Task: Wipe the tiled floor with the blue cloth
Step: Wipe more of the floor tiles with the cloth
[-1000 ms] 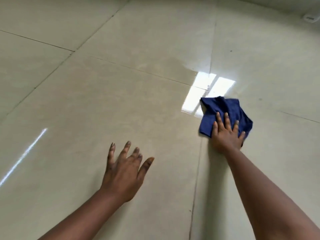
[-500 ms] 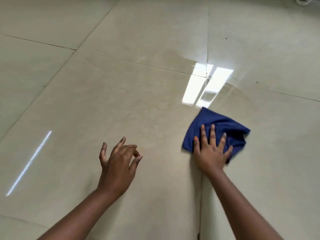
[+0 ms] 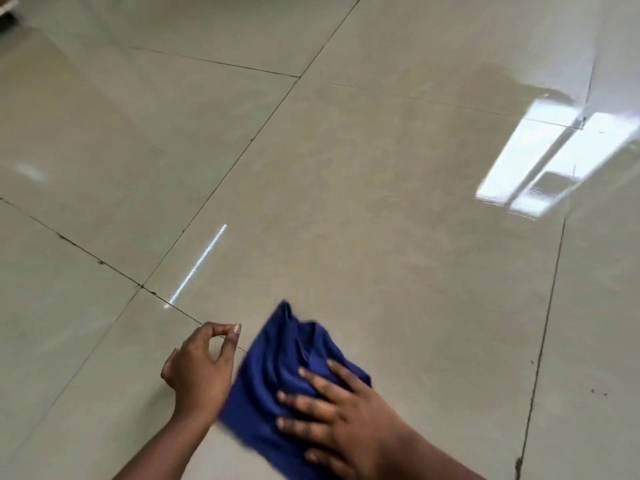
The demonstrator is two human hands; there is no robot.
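The blue cloth (image 3: 277, 368) lies crumpled on the glossy beige tiled floor (image 3: 346, 202), low in the view. My right hand (image 3: 339, 417) lies flat on the cloth's near right part, fingers spread and pointing left, pressing it onto the tile. My left hand (image 3: 201, 365) hovers just left of the cloth, fingers curled with thumb and fingertips almost touching, holding nothing. The cloth's near edge is hidden under my right hand and forearm.
Dark grout lines (image 3: 242, 150) cross the floor. A bright window reflection (image 3: 547, 161) glares at the right, and a thin light streak (image 3: 197, 268) lies left of centre. Small dark specks (image 3: 597, 392) dot the tile at the right.
My right hand has dragged the cloth toward me and to the left, next to my left hand. My left hand's fingers have curled in. The view has swung left.
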